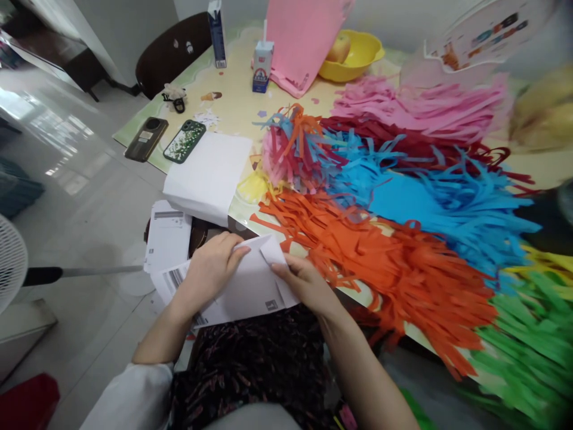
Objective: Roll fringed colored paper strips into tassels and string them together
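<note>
A white printed sheet of paper [244, 286] rests over my lap, its right end folded over. My left hand [215, 263] is closed on the sheet's upper edge, fingers curled behind and thumb on top. At the folded right end, my right hand [308, 280] pinches the paper between thumb and fingers. A stack of printed white papers [169, 236] lies to the left of my left hand, below table height. Ahead, a blank-looking white sheet [210, 173] hangs slightly over the table edge. Orange paper fringe [358, 239] spreads just right of my right hand.
Blue [407, 200], pink [421, 107] and green paper strips [532, 346] cover the table's right side. Two phones, a brown one [146, 139] and a floral one [184, 141], lie at the left edge. Behind stand a drink carton [262, 67] and a yellow bowl [356, 57].
</note>
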Action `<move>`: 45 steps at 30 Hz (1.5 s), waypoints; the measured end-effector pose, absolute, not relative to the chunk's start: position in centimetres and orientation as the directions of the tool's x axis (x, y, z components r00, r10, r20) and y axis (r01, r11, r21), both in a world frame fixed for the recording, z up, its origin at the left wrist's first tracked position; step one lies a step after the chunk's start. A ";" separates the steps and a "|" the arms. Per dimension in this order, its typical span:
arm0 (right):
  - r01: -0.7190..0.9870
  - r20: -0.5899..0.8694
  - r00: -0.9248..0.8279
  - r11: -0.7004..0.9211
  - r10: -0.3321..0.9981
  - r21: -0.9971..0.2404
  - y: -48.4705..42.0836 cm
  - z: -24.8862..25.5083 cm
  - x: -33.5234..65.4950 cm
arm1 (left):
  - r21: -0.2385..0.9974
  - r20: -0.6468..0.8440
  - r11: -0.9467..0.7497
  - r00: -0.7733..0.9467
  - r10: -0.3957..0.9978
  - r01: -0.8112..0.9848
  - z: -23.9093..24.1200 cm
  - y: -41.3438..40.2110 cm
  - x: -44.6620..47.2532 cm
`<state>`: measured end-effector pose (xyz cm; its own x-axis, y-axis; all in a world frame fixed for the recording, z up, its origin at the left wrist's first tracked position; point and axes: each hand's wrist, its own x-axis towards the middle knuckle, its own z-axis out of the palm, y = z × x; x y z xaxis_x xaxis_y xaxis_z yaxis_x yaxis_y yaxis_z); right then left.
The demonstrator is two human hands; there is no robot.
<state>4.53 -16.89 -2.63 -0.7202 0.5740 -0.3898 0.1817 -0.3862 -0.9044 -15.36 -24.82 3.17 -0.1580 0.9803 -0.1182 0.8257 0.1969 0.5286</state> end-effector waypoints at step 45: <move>0.567 0.260 -0.662 0.696 0.703 -0.440 -15.5 -5.6 -4.7 | 0.498 -0.217 0.003 0.121 0.969 0.867 0.2 -25.3 -23.2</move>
<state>-4.68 -15.50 -5.55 -0.6623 0.7029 0.2596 0.5665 0.6965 -0.4405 -23.24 -25.28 0.18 0.1210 0.9687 -0.2168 0.8672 0.0031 0.4980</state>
